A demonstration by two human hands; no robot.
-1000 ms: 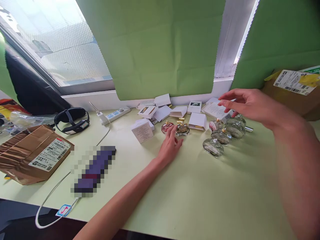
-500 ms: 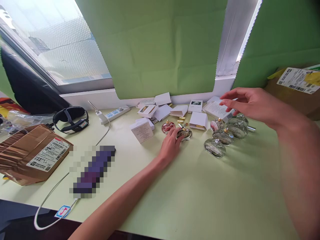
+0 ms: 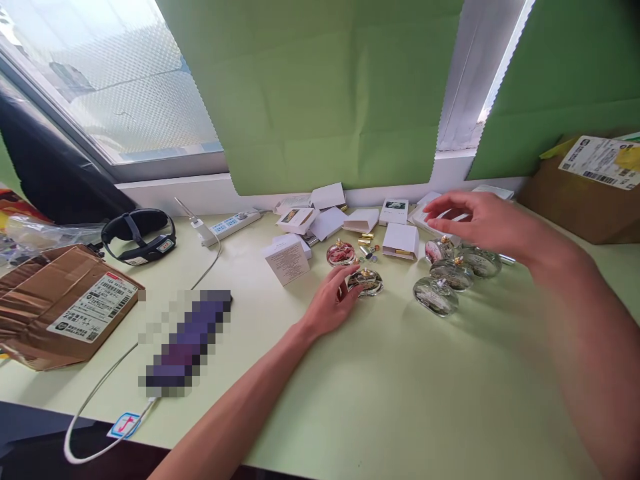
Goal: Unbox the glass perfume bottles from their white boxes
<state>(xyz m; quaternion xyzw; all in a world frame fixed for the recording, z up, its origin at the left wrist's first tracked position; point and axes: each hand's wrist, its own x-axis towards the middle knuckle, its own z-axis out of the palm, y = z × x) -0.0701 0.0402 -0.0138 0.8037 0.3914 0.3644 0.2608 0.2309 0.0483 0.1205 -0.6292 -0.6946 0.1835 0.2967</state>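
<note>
My left hand (image 3: 327,303) is closed on the left side of a clear oval perfume bottle (image 3: 367,285) with a gold neck; the bottle lies on the table. Just behind it is a perfume bottle with a red pattern (image 3: 341,253). Over to the right, my right hand (image 3: 483,220) hovers above a group of bottles, its fingers loosely bent and apart, with nothing seen in them. The nearest of these is a clear perfume bottle (image 3: 436,298); behind it sit a second clear bottle (image 3: 451,275) and a reddish one (image 3: 437,249). My forearm and hand partly cover others.
White cartons (image 3: 400,239) and small gold caps (image 3: 365,241) lie toward the wall. A power strip (image 3: 233,227), a headset (image 3: 140,237), a pixelated dark phone-like object (image 3: 190,340) on a white cable and a brown cardboard box (image 3: 65,307) are at left. Another box (image 3: 575,193) stands right.
My left hand has drawn the clear bottle slightly toward me, away from the red-patterned one. My right hand has shifted slightly left and down over the group.
</note>
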